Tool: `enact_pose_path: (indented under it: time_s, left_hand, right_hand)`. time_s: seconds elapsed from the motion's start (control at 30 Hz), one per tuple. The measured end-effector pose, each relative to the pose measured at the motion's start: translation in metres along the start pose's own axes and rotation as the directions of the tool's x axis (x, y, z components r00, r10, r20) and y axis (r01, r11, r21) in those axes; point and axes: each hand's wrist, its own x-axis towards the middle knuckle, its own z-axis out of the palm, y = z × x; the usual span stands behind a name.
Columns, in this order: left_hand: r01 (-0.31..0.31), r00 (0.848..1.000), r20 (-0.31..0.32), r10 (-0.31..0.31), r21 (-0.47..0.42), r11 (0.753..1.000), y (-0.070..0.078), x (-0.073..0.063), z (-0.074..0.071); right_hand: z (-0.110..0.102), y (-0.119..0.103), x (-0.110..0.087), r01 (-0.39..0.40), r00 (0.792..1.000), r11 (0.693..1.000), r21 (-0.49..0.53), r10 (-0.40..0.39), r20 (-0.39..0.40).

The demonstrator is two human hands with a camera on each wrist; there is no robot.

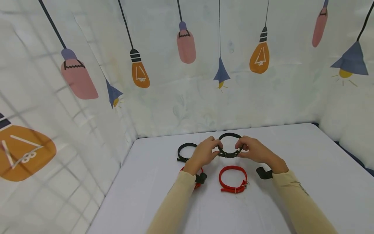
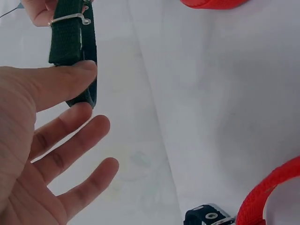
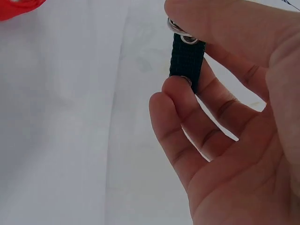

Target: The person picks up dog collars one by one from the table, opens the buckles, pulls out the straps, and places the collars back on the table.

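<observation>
Both hands hold a dark green buckled collar point(image 1: 230, 134), closed into a ring, at the back of the table. My left hand point(image 1: 205, 151) pinches its left side between thumb and index finger; the other fingers stand spread in the left wrist view. On the right side, near the metal buckle, my right hand point(image 1: 255, 150) grips the strap point(image 3: 186, 61) with thumb and fingertips. Below the hands lies a red collar point(image 1: 238, 189). Another red collar point(image 1: 197, 186) is partly hidden under the left forearm, and a second dark collar point(image 1: 179, 152) sits left of the left hand.
The collars are on a white-covered table point(image 1: 140, 195). A white curtain point(image 1: 163, 107) with printed lamps and bulbs stands behind and to the left. Black wrist mounts point(image 1: 264, 173) show at both sleeves.
</observation>
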Motion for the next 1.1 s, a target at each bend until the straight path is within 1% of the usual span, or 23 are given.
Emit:
enact_pose_path:
  time_s: [0.1,0.23,0.37,0.5,0.7,0.9,0.97,1.1]
  left_hand:
    - [-0.012,0.999,-0.033,0.011,-0.016,1.0,0.0,-0.004,-0.004]
    - [-0.001,0.999,-0.041,-0.003,-0.084,0.996,-0.002,-0.008,-0.005]
    - [0.006,0.998,-0.061,-0.016,-0.167,0.986,-0.004,-0.011,-0.003]
    - [-0.009,0.994,-0.106,-0.015,-0.221,0.975,-0.008,-0.014,0.001]
    - [-0.059,0.986,-0.165,0.018,-0.25,0.966,-0.011,-0.016,0.005]
    - [-0.068,0.98,-0.198,0.016,-0.258,0.964,-0.012,-0.017,0.005]
    - [-0.08,0.977,-0.213,0.023,-0.262,0.962,-0.012,-0.017,0.005]
    - [-0.113,0.969,-0.246,0.039,-0.295,0.949,-0.013,-0.016,0.006]
  right_hand:
    - [-0.002,-0.002,-0.001,0.027,1.0,1.0,0.007,-0.027,-0.006]
    - [-0.004,-0.003,-0.002,0.045,0.999,0.998,0.039,-0.045,-0.008]
    - [-0.004,-0.002,-0.002,0.04,0.999,0.997,0.06,-0.04,0.001]
    - [-0.003,-0.003,-0.002,0.044,0.999,0.996,0.083,-0.044,0.0]
    - [-0.001,-0.005,-0.002,0.061,0.998,0.993,0.106,-0.058,-0.026]
    - [-0.001,-0.007,-0.002,0.063,0.997,0.994,0.093,-0.059,-0.052]
    - [-0.002,-0.008,-0.002,0.069,0.996,0.994,0.086,-0.064,-0.061]
    - [-0.002,-0.01,-0.001,0.077,0.995,0.994,0.081,-0.071,-0.071]
